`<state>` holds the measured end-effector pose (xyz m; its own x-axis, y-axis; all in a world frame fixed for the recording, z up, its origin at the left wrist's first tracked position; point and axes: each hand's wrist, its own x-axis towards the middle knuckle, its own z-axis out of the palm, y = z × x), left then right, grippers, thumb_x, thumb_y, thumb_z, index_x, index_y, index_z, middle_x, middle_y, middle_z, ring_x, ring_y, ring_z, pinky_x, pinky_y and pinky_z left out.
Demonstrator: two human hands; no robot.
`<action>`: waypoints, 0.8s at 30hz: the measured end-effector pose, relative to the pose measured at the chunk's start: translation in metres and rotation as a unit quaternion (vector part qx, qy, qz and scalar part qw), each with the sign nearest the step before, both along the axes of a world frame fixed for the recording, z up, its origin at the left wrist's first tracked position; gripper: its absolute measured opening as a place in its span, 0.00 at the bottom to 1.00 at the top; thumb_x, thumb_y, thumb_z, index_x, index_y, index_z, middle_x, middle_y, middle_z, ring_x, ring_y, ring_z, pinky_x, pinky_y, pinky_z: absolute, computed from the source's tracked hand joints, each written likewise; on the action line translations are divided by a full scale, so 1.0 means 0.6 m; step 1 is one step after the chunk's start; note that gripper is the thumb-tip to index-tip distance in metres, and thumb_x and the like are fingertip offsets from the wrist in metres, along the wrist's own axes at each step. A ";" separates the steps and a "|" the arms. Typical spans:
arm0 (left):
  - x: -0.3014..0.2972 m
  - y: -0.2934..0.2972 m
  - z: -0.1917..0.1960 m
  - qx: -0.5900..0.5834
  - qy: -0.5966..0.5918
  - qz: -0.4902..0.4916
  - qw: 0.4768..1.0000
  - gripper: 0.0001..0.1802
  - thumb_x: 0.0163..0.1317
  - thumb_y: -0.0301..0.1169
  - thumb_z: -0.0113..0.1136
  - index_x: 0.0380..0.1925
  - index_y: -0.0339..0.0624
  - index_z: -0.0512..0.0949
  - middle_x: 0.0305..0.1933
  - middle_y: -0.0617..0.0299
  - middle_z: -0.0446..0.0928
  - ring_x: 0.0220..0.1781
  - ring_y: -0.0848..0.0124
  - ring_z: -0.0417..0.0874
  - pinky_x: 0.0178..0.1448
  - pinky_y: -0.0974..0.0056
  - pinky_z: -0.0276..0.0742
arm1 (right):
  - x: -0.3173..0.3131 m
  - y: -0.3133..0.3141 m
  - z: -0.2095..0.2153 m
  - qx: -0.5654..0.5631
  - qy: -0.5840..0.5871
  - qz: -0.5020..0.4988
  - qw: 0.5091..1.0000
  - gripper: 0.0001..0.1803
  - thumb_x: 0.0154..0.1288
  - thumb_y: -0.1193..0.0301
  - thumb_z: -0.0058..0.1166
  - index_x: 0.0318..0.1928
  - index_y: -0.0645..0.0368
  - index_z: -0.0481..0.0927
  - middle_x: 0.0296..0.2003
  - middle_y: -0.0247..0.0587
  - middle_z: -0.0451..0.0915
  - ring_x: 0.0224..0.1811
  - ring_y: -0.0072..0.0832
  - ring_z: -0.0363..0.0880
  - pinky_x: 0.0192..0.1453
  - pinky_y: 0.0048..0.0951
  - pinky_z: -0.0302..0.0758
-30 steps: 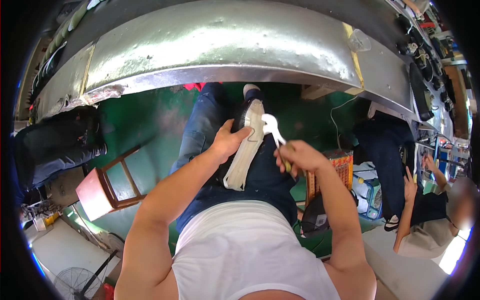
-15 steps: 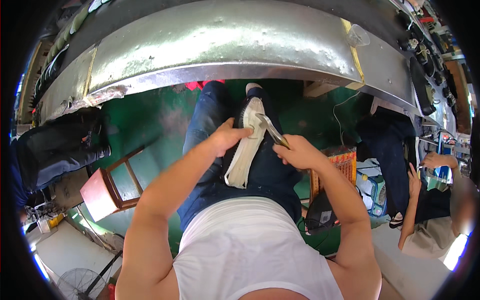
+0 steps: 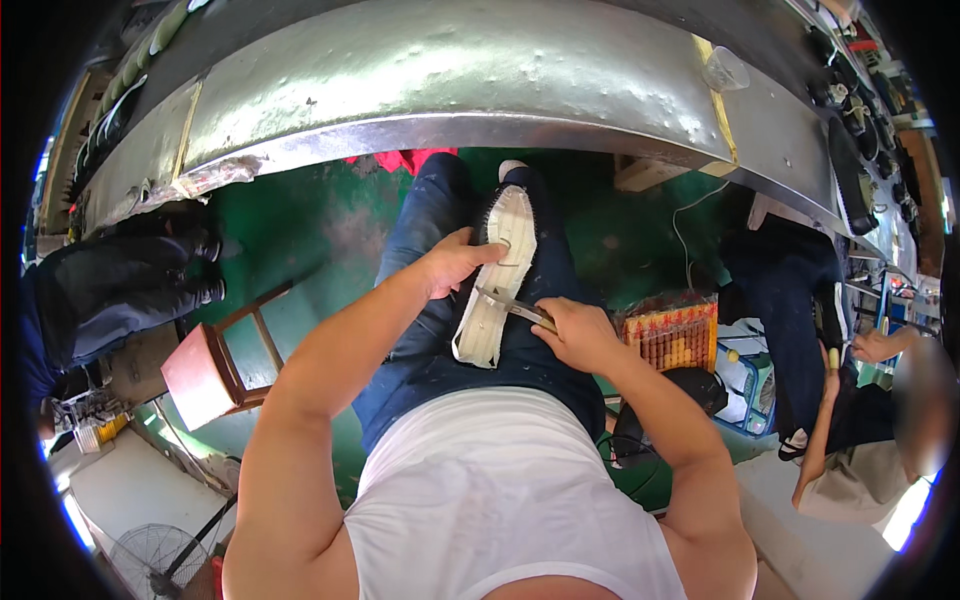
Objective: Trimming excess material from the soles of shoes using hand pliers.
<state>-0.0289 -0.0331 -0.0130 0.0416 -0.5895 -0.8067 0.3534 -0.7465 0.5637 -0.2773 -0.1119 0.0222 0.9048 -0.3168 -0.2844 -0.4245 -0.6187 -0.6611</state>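
Observation:
An unfinished shoe [image 3: 485, 335] lies sole side up along my right thigh. Its underside is pale, with a dark gathered edge around the far end. My left hand [image 3: 462, 262] grips the shoe's left side, thumb pressed flat on the underside by a curved outline. In my right hand [image 3: 580, 335] is a metal tool, apparently pincers [image 3: 525, 311], with fingers wrapped round its handle end. The tool's head rests over or against the underside, just nearer me than my left thumb. Whether it touches is hard to tell.
A metal-topped bench [image 3: 450, 80] spans the far side, with a clear cup [image 3: 725, 70] on it. At left stands a wooden stool [image 3: 205, 375]. To the right are a beaded seat cover [image 3: 672, 335] and a co-worker [image 3: 860, 450]. A fan [image 3: 155, 565] is lower left.
The tool has moved toward me, from the far half of the underside to the middle-near part. My right hand came back slightly with it. My left hand keeps its hold on the shoe.

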 end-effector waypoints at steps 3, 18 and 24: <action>-0.025 0.021 0.004 -0.072 -0.036 -0.013 0.997 0.49 0.63 0.40 0.66 0.74 0.37 0.47 0.68 0.49 0.67 0.69 0.60 0.70 0.71 0.55 0.65 | -0.028 -0.012 -0.009 0.101 0.090 -0.005 0.991 0.15 0.67 0.62 0.58 0.47 0.59 0.77 0.38 0.52 0.82 0.38 0.50 0.82 0.42 0.47 0.77; -0.113 0.088 -0.068 -0.224 -0.272 0.046 0.935 0.52 0.63 0.33 0.64 0.77 0.44 0.39 0.75 0.46 0.56 0.75 0.58 0.60 0.76 0.61 0.57 | -0.045 -0.030 -0.010 0.335 0.216 0.056 0.916 0.14 0.69 0.61 0.56 0.34 0.60 0.80 0.27 0.39 0.82 0.28 0.29 0.81 0.33 0.37 0.77; -0.107 0.180 -0.049 -0.200 -0.138 -0.024 0.970 0.51 0.69 0.38 0.57 0.78 0.47 0.30 0.80 0.44 0.43 0.80 0.57 0.49 0.78 0.62 0.51 | -0.016 -0.066 0.029 0.444 0.300 0.080 0.840 0.13 0.70 0.62 0.54 0.36 0.60 0.80 0.29 0.34 0.82 0.28 0.22 0.80 0.31 0.28 0.75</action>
<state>-0.0930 0.0750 -0.0423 0.1875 -0.8595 -0.4754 0.1177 -0.4609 0.8796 -0.2869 -0.1513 0.0397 0.5251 0.3742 -0.7644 -0.8043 -0.0754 -0.5895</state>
